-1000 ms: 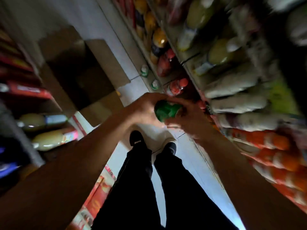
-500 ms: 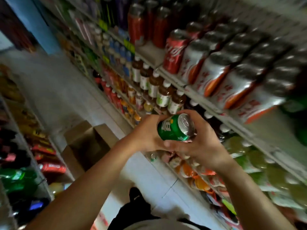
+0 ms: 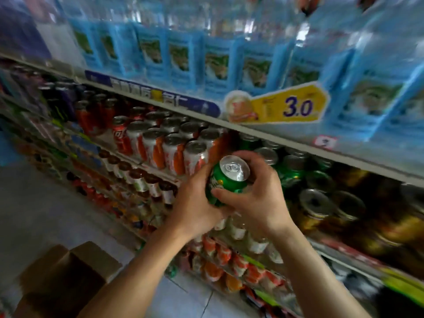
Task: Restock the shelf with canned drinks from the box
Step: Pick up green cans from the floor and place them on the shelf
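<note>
Grip: left hand (image 3: 195,204) and right hand (image 3: 257,198) both clasped green can (image 3: 226,182), frame centre | rigid, likely full, smooth, dent-prone | best held round mid-wall.

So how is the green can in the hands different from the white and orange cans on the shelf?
The green can is tilted and gripped by the left hand and right hand; the white and orange cans stand upright in rows on the shelf. Colours differ too. Both have silver tops.
</note>
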